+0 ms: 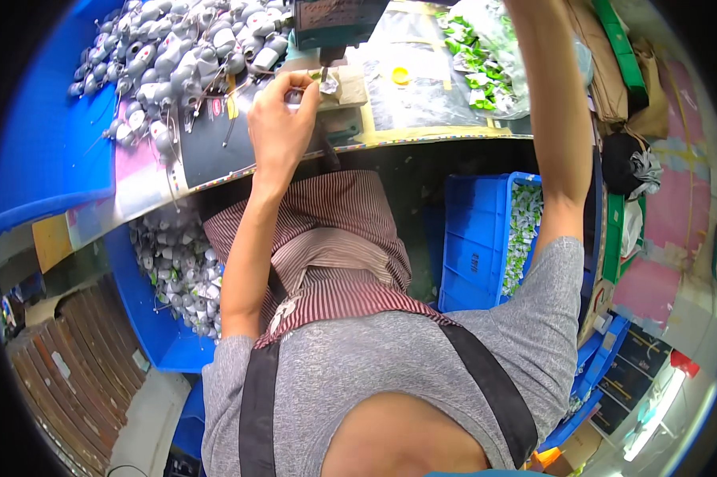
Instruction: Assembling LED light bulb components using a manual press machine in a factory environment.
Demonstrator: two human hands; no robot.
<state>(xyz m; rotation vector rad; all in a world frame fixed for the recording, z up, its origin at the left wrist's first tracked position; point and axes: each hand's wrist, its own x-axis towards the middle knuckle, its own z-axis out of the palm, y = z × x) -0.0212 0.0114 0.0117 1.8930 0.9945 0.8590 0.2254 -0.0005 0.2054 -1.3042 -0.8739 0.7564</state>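
Note:
My left hand [283,123] reaches to the workbench with thumb and fingers curled in a pinch. Between them shows a bit of a small grey rounded part [295,96], mostly covered by the fingers. The fingertips are beside a pale block fixture [350,89], where a small whitish piece [329,84] sits below the dark tool of a green bench machine [338,30]. My right forearm [561,119] stretches up past the top edge of the head view, so that hand is out of sight.
Grey rounded parts with thin wires [179,60] are heaped at the back left by a blue bin [48,151]. Green-and-white small pieces [485,67] lie in clear plastic on the right. Below the bench are a blue crate [474,238] and another blue bin [155,326]. A yellow ring [400,75] lies on the bench.

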